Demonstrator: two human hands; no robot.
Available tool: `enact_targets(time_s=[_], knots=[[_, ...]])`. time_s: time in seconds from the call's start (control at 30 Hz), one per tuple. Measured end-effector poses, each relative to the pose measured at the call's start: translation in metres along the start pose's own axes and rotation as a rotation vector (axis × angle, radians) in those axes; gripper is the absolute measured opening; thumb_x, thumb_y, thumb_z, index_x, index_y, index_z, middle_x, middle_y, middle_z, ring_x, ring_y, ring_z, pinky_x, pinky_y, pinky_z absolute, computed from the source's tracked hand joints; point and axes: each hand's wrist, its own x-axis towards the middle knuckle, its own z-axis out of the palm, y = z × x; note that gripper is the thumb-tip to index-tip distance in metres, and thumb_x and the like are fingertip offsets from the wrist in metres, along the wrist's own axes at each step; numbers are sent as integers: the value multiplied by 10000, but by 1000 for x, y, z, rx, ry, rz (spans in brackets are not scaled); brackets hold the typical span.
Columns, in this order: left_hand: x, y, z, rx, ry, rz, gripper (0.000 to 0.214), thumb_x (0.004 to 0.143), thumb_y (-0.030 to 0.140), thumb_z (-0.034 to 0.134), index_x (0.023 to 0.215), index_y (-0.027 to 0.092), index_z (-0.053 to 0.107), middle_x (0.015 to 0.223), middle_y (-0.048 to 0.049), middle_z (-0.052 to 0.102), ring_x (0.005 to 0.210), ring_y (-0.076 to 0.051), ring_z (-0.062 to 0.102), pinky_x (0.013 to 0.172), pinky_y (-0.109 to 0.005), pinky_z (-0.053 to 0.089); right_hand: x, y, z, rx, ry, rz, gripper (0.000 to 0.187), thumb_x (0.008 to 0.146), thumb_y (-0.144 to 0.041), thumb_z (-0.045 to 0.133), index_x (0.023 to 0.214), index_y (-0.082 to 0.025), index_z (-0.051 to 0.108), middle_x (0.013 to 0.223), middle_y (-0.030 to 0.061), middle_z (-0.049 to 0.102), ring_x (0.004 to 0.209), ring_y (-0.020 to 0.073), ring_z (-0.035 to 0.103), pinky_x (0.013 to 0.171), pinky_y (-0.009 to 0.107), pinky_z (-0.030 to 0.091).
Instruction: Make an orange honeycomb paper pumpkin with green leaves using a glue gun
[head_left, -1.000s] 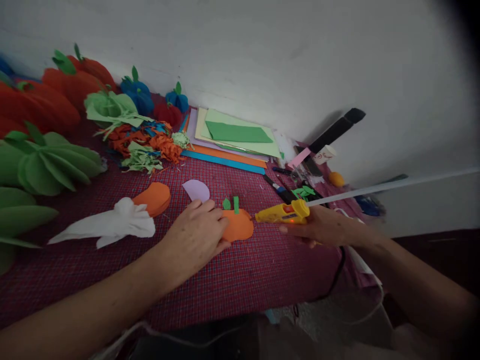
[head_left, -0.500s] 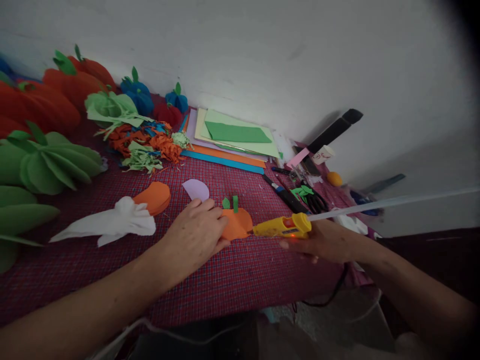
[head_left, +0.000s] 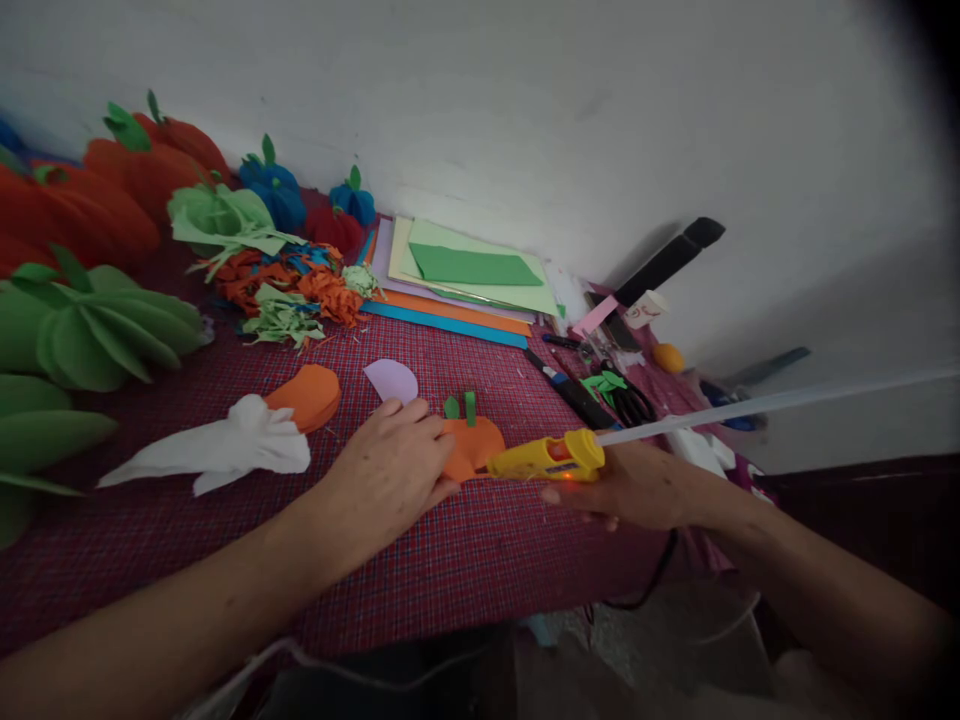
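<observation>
My left hand has its fingers curled over the left side of a small orange paper pumpkin, holding it on the cloth. A green paper stem and a small green leaf stick up at its top. In my right hand is a yellow glue gun, a small orange light glowing on it. Its nozzle meets the pumpkin's lower edge, and a long clear glue stick runs out of its back. Just beyond my left fingers lies a lilac paper piece.
A crumpled white tissue and orange paper pieces lie to the left. Several green paper pumpkins and shredded paper stand behind. Stacked coloured sheets rest by the wall, with a cutter and scissors at right.
The glue gun has moved left along the pumpkin's lower edge, with my right hand following. My left hand stays where it was on the pumpkin.
</observation>
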Motion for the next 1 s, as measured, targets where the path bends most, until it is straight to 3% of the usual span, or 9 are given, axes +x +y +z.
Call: enact_targets(time_s=[0.53, 1.0], knots=[[1, 0, -3, 0, -9, 1, 275, 825, 447, 494, 812, 187, 583, 834, -42, 606, 873, -239, 475, 768, -383, 304, -7, 25, -6, -16, 60, 119, 425, 746, -574, 536, 849, -168, 609, 577, -13, 568, 467, 104, 527, 438, 191, 420], [1, 1, -4, 1, -30, 3, 258, 828, 427, 499, 828, 183, 583, 845, -43, 611, 864, -241, 481, 755, -385, 317, -5, 23, -17, -32, 107, 113, 396, 755, -530, 548, 923, -175, 602, 572, -21, 556, 480, 112, 533, 450, 200, 431]])
